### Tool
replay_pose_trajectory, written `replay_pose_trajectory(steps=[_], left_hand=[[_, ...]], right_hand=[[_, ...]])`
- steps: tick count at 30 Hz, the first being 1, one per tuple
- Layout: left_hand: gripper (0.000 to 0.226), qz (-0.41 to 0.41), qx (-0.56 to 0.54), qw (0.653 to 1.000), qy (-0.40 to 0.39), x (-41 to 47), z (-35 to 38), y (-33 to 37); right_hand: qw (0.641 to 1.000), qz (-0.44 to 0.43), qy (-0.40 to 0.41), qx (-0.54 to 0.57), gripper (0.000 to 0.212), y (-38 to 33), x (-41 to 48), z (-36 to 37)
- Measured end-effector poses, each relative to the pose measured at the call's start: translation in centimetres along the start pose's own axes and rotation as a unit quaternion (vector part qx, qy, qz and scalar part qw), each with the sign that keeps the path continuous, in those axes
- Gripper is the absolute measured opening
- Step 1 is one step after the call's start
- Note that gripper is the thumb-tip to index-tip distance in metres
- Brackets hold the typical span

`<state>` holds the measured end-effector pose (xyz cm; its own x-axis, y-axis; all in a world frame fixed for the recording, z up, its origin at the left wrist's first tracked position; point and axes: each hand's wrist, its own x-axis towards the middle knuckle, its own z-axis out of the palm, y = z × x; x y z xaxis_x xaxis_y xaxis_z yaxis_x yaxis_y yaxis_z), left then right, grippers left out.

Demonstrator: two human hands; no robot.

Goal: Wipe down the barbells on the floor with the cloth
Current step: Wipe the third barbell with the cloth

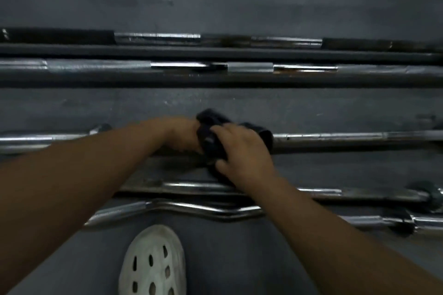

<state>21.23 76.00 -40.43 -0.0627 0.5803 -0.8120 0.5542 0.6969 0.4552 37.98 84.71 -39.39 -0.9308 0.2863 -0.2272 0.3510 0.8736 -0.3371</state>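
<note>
Grey floor [311,108], dim light, picture blurred; five bars lie across it, roughly side by side, running left to right.

Middle bar [335,137]: chrome, straight, flat on the floor; both hands are on it near its centre.
Cloth [211,136]: dark, bunched round the middle bar between and under the hands; one fold sticks up behind, another lies on the bar just right of the right hand.
Left hand [182,133]: curled over the middle bar, touching the left edge of the cloth; fingertips hidden on the far side.
Right hand [242,151]: clamped on the cloth, fingers over the top, thumb underneath toward the camera; the hands sit close together, the cloth between them.

Farthest bar [158,37]: chrome patches in the middle, dark lengths at either end.
Second bar [249,67]: just in front of it, dull grey sections with bright bands; well apart from the middle bar.
Near straight bar [199,185]: close in front of the hands, partly under the right forearm.
Bent bar [187,206]: wavy chrome, nearest of all.
White shoe [153,263] with oval holes: on the floor just in front of the bent bar.
</note>
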Motion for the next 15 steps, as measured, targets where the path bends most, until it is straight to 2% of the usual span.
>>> replay_pose_trajectory(steps=[1, 2, 3, 4, 5, 6, 7, 9, 11, 12, 13, 15], left_hand=[[0.014, -0.002, 0.009, 1.0, 0.009, -0.1, -0.2, -0.1], [0.017, 0.001, 0.064, 0.996, 0.065, -0.4, 0.6, -0.5], [0.018, 0.014, 0.141, 0.976, 0.166, -0.8, 2.0, -0.9], [0.017, 0.046, 0.203, 0.936, 0.285, -1.1, 4.0, -1.3], [0.018, 0.078, 0.229, 0.9, 0.363, -1.5, 5.8, -1.4], [0.021, 0.1, 0.233, 0.877, 0.409, -1.6, 6.9, -1.6], [0.023, 0.108, 0.238, 0.87, 0.418, -1.7, 7.3, -1.6], [0.019, 0.096, 0.225, 0.907, 0.343, -1.8, 6.4, -1.5], [0.019, 0.041, 0.206, 0.958, 0.195, -2.5, 4.1, -0.5], [0.024, 0.016, 0.208, 0.97, 0.12, -2.8, 2.7, 0.3], [0.028, -0.003, 0.217, 0.974, 0.065, -3.0, 1.4, 1.1], [0.034, -0.036, 0.261, 0.965, 0.017, -3.0, 0.3, 3.2]], right_hand=[[1.0, -0.013, -0.005, 0.003, 0.077, 1.6, -0.3, -0.7], [1.0, 0.003, 0.006, 0.004, 0.08, 3.9, -1.0, -1.1], [0.999, 0.041, 0.032, -0.002, 0.081, 6.3, -2.2, -1.3], [0.994, 0.093, 0.062, -0.005, 0.082, 8.3, -3.7, -1.4], [0.986, 0.14, 0.086, -0.004, 0.082, 9.6, -5.0, -1.3], [0.98, 0.172, 0.098, -0.01, 0.08, 10.0, -5.7, -0.9], [0.977, 0.189, 0.099, -0.023, 0.078, 9.9, -5.8, -0.4], [0.976, 0.192, 0.091, -0.042, 0.076, 9.3, -5.5, 0.3], [0.978, 0.188, 0.087, -0.041, 0.077, 9.2, -5.1, 0.0], [0.978, 0.183, 0.091, -0.041, 0.078, 9.3, -5.0, -0.1], [0.978, 0.181, 0.097, -0.042, 0.078, 9.5, -5.0, 0.0], [0.974, 0.19, 0.114, -0.046, 0.078, 9.4, -4.9, 0.4]])
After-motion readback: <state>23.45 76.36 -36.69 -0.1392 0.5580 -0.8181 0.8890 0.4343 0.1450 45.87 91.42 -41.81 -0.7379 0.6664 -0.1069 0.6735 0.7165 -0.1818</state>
